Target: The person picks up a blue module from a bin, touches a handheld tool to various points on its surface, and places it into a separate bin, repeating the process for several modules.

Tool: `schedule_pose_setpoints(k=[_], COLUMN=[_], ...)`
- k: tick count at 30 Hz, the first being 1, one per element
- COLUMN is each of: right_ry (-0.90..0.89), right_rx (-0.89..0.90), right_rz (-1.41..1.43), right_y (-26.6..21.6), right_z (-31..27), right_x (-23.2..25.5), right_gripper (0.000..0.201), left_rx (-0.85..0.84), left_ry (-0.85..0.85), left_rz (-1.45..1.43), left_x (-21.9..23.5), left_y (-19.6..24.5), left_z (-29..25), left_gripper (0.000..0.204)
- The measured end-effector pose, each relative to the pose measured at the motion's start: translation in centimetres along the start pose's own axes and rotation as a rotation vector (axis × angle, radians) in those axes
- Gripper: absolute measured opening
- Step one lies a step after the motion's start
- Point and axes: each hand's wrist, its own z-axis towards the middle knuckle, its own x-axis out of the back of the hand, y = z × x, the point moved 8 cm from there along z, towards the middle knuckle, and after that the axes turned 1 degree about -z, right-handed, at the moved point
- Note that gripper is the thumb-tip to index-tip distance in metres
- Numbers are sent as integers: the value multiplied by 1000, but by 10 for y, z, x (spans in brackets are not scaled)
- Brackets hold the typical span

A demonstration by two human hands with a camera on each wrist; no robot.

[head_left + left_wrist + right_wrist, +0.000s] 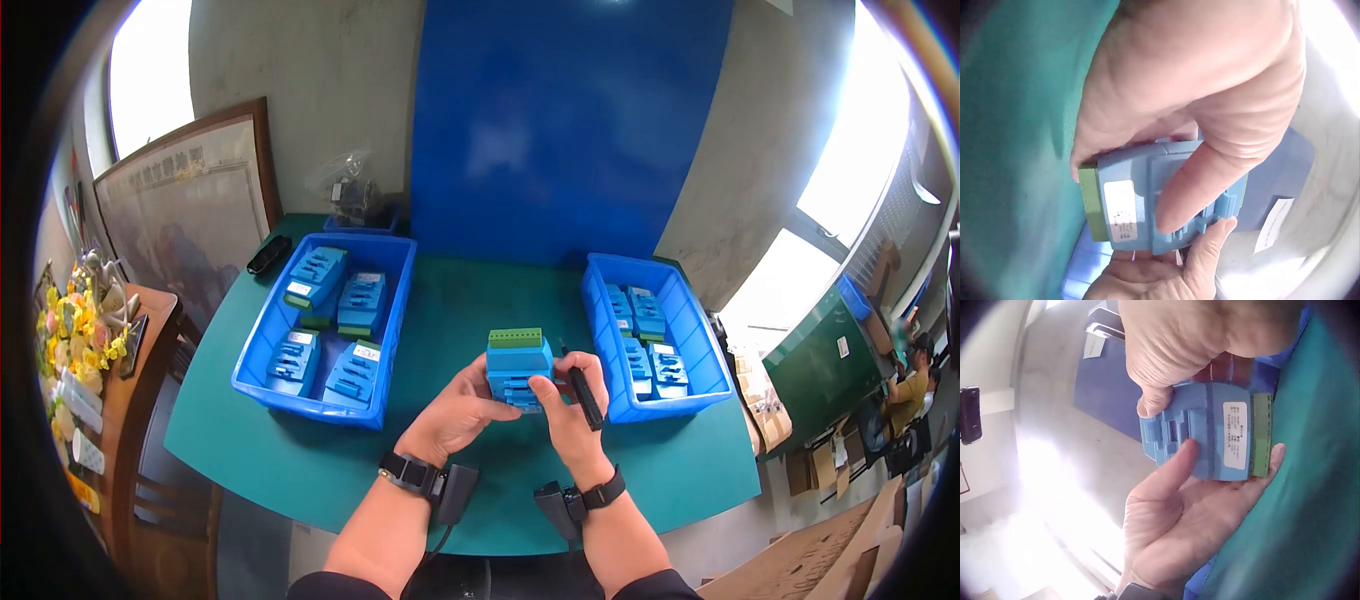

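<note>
Both hands hold one blue module point(515, 375) with a green terminal strip point(515, 338) above the table's near middle. The left hand point(455, 410) grips its left side, thumb across the ribbed face beside a white label point(1122, 211). On the other side, the right hand point(575, 420) pinches the module's lower end, its thumb point(1155, 400) on the blue housing. A slim black object point(586, 398) lies against the right hand's fingers; what it is cannot be told. In the right wrist view, the label point(1235, 434) and green strip point(1262, 434) face the camera.
Blue bins holding similar modules stand on the green table point(480, 290), one left point(392, 330) and one right point(705, 330). A black item point(268, 256) lies beside the left bin. Behind stands a blue panel point(570, 130). People sit far right.
</note>
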Motion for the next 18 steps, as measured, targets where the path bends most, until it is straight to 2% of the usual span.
schedule_pose_setpoints(k=[3,6,9,10,13,16,18], right_ry=[137,200,130,76,-15,27,18], right_rx=[4,137,251,270,314,436,371], right_rz=[201,161,3,-23,-97,-230,-138], right_y=[-3,-9,-27,-30,-36,-51,-49], right_z=[0,3,2,1,-2,-4,-3], right_x=[8,15,8,1,-10,-9,-4], right_gripper=[39,37,37,37,39,37,38], left_rx=[-80,27,216,208,212,48,-73], left_ry=[35,228,-48,-77,-108,7,85], left_rz=[19,-113,-239,-229,-301,-388,-401], left_x=[13,24,4,-1,0,1,10], left_y=[3,-3,-15,-16,-13,2,10], left_z=[4,2,4,5,6,6,5], left_gripper=[52,42,60,69,63,42,35])
